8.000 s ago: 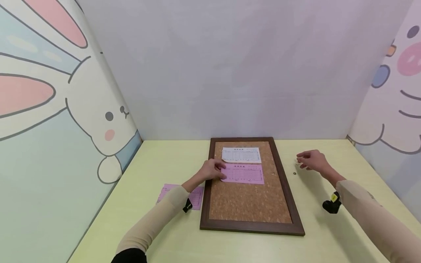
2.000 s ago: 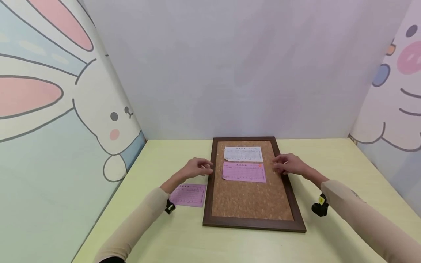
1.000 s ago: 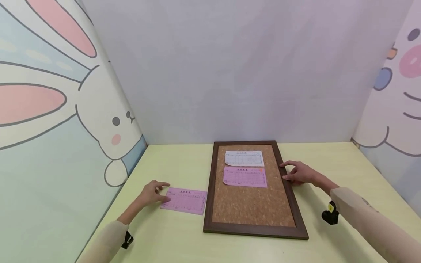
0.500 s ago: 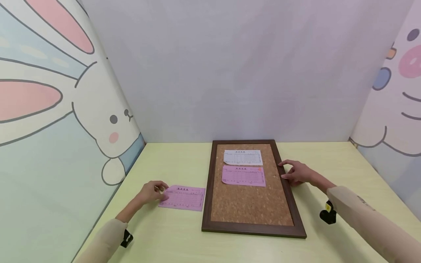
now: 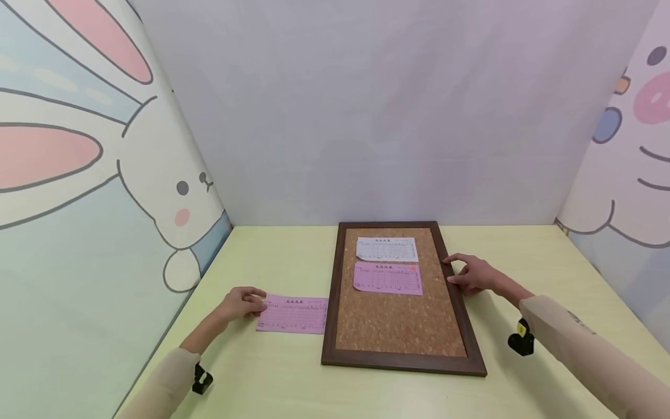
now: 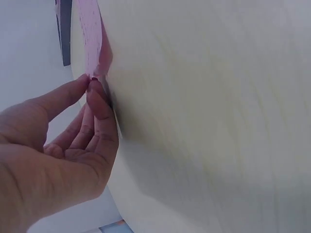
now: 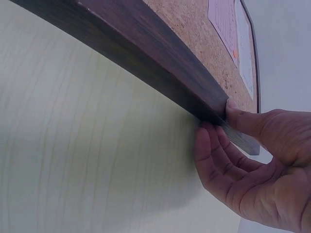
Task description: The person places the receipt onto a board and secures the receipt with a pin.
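Pink slip (image 5: pixel 293 315), lower left of centre: left hand (image 5: pixel 241 305) pinches its edge; right hand (image 5: pixel 475 274) grips board (image 5: pixel 400 326). Judged pickup step; next probably calls for lifting it boardward.

On the surface (image 5: pixel 262 381), just before the back wall (image 5: pixel 335 116), lies a corkboard (image 5: pixel 400 326). Two slips rest on it: the upper slip (image 5: pixel 387 249) nearer the wall, the lower slip (image 5: pixel 387 279) directly before it. A loose slip (image 5: pixel 293 315) lies just left of the corkboard, the left hand (image 5: pixel 239 304) at its left end. The right hand (image 5: pixel 475 275) is at the corkboard's right edge.
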Demonstrator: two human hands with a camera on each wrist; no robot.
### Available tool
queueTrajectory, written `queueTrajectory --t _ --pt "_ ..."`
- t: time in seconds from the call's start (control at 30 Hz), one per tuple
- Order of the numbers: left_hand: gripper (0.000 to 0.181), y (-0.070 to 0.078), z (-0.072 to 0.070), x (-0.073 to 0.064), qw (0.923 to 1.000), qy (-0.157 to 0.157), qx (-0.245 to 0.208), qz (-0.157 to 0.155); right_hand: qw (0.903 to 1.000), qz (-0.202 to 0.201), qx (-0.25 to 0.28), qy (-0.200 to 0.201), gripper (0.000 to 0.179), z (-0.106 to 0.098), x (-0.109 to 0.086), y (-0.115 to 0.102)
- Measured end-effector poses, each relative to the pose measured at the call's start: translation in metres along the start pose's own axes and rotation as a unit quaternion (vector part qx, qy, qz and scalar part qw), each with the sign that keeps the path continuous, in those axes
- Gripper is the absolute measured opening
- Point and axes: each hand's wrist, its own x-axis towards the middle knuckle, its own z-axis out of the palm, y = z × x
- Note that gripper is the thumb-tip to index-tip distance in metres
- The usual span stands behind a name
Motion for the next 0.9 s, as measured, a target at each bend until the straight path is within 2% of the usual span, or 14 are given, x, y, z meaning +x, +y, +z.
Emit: queueTrajectory --t 0.17,0.3,0.53,0.63,0.77,0.9 --pt "0.034 0.002 -0.006 -0.004 0.9991 -0.016 -0.036 -0.019 0.9992 -0.013 -0.030 0.022 0.047 0.000 0.001 -0.001" --pt "0.033 0.002 -0.013 -0.007 0.9984 -0.018 -0.052 -0.008 0.9974 -0.021 -0.051 0.047 0.039 0.001 0.001 -0.004" --pt "0.036 0.006 -0.025 -0.009 0.9956 -0.005 -0.092 0.012 0.9856 -0.087 -0.093 0.111 0.036 0.014 -0.001 -0.024" --pt "0.037 0.010 -0.028 -0.010 0.9944 0.007 -0.104 0.016 0.9869 -0.099 -0.078 0.101 0.035 0.023 0.002 -0.038" --pt "0.037 0.017 -0.027 -0.010 0.9922 0.020 -0.121 0.018 0.9896 -0.117 -0.055 0.063 0.031 0.036 0.003 -0.055" --pt "0.039 0.026 -0.020 -0.011 0.9892 0.015 -0.143 0.026 0.9889 -0.144 -0.019 0.029 0.030 0.049 -0.001 -0.068"
